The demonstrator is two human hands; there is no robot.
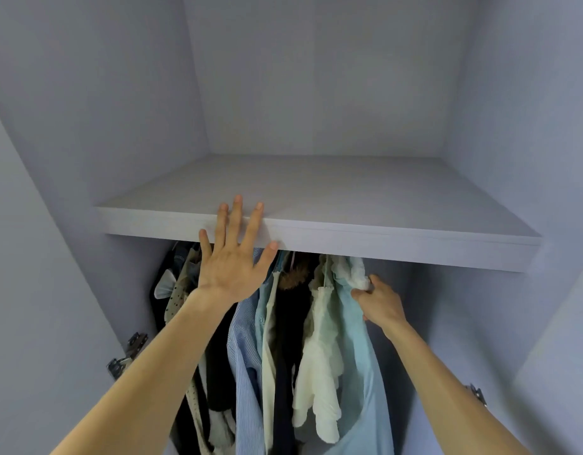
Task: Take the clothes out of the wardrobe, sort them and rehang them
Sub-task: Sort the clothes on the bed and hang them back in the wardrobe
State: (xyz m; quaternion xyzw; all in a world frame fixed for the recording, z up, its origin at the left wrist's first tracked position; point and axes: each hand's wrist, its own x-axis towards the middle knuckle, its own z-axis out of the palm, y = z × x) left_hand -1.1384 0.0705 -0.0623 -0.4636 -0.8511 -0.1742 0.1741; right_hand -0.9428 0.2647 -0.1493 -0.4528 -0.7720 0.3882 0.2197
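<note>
Braced on the shelf, reaching for the end garment

From where I stand, both bare arms go up into the wardrobe. The left hand is spread wide and flat, holding nothing, its fingertips laid over the front edge of the shelf, probably to steady the reach. The right hand has its fingers curled round the white frill at the neck of a pale blue top, the last piece on the right, likely because that end comes free most easily. The clothes hang packed together just under the shelf, none taken out yet. The rail is hidden behind the shelf edge. A door hinge shows low on the left wall.
</note>
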